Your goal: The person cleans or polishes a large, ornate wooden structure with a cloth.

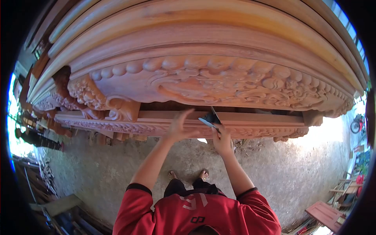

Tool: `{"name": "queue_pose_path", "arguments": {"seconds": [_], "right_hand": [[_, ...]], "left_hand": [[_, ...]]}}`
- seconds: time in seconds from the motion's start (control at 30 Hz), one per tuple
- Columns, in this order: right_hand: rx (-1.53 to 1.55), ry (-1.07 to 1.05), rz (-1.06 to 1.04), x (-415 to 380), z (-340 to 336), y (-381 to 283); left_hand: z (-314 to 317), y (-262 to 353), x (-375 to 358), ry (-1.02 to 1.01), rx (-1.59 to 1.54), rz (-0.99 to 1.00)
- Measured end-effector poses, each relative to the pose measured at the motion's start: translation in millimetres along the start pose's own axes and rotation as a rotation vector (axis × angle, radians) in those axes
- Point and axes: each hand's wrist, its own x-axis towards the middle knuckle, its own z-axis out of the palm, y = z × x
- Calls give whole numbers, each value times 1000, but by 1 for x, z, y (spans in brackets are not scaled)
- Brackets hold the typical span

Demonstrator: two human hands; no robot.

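Right-hand grip (222, 141): narrow, its fingers closed on the near end of a dark flat piece (212, 118), which reaches beyond the fingertips; its exact kind cannot be told.

Left-hand grip (178, 128): wide, fingers spread and blurred, to the left of the right-hand grip; it appears to hold nothing.

Carved panel (184, 87): beyond both grips, with rounded beads and raised scrollwork. A hard corner of the dark flat piece could mark the relief if the right wrist tilts it inward.

Dark gap (166, 106): just past the grips, under the panel's lower edge. The dark flat piece could drop or catch there, since only its near end is pinched.

Lower carved strip (256, 131): behind and beside the right-hand grip in this view. Knuckles could scrape its uneven edge, the cause being a reach judged by eye from above.

Feet (172, 174): on the concrete floor (117, 164), nearer the body than the grips. A loosened pinch could let the dark flat piece fall toward them.
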Motion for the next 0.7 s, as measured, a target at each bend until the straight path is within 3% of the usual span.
{"name": "queue_pose_path", "arguments": {"seconds": [0.13, 0.23, 0.33, 0.4, 0.43, 0.57, 0.63, 0.7], "right_hand": [[45, -163, -13, -3, -5, -32], [100, -454, -115, -9, -9, -46], [89, -668, -122, -17, -8, -54], [145, -821, 128, -15, -8, -68], [146, -855, 97, -15, -3, -64], [258, -795, 114, -7, 21, -62], [272, -768, 68, 0, 33, -65], [192, -539, 58, 8, 43, -60]], "left_hand": [[-2, 28, -32, -59, -155, -229], [-21, 31, -58, -124, -95, -361], [-41, 61, -77, -394, -132, -499], [-34, 64, -99, -294, -218, -529], [-32, 64, -107, -229, -313, -535], [-47, 70, -111, -196, -164, -595], [-65, 73, -114, -114, -92, -457], [-99, 83, -117, -8, -68, -458]]}}
